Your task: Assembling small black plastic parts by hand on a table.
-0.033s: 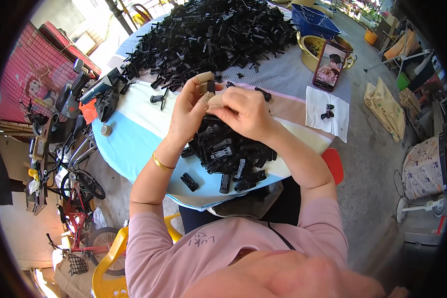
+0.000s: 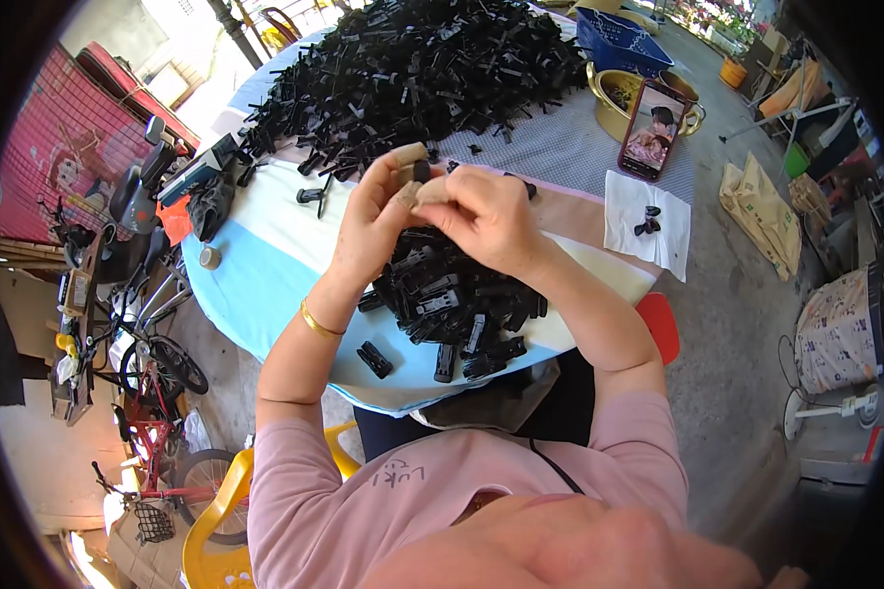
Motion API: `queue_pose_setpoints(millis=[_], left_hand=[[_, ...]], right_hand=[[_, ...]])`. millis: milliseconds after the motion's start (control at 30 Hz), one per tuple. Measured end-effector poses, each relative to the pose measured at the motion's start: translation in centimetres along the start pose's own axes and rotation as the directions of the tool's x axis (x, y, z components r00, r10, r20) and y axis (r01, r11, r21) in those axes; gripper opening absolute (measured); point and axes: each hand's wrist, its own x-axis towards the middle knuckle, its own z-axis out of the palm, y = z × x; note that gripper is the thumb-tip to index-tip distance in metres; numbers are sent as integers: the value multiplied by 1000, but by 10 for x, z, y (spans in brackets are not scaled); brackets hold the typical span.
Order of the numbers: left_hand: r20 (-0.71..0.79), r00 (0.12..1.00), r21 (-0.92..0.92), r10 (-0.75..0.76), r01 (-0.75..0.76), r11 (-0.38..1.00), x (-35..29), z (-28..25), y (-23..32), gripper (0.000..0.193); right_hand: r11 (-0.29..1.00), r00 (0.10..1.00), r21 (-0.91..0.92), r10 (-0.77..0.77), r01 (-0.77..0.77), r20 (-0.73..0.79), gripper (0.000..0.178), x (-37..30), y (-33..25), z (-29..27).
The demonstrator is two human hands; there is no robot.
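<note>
Over the table, my two hands meet around a small black plastic piece [image 2: 422,171]. My left hand [image 2: 375,201] grips it between thumb and fingers, which wear tan finger covers. My right hand [image 2: 489,218] is closed, its covered thumb and fingertips pressed together against the left thumb; what it pinches, if anything, is hidden. Just below the hands lies a near heap of black plastic clip-like parts [image 2: 437,294]. One such part [image 2: 374,359] rests apart from it near the front edge. A much bigger heap of black parts [image 2: 413,79] covers the far side.
A phone [image 2: 652,133] leans against a gold pot [image 2: 614,116] at right. Beside it, a white tissue [image 2: 624,206] holds several small black bits. A blue basket [image 2: 624,44] stands behind. At left are a small round container [image 2: 210,257] and a black bag [image 2: 209,206].
My right hand has shifted slightly left, closer to the left fingers. The left hand stays nearly in place, still holding the black piece.
</note>
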Motion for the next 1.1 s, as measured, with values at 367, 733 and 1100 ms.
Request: queue_pose_setpoints(millis=[367,733,1100], left_hand=[[37,980,291,196,-199,936,-10,5,0,46],[-18,982,252,188,-178,951,-10,0,2,21],[46,844,516,534,-478,711,-16,0,-1,17]], right_hand=[[801,874,372,481,-469,68,9,1,11,-1],[787,823,246,524,-566,217,15,1,4,-5],[667,760,367,547,-649,352,17,8,-10,-10]])
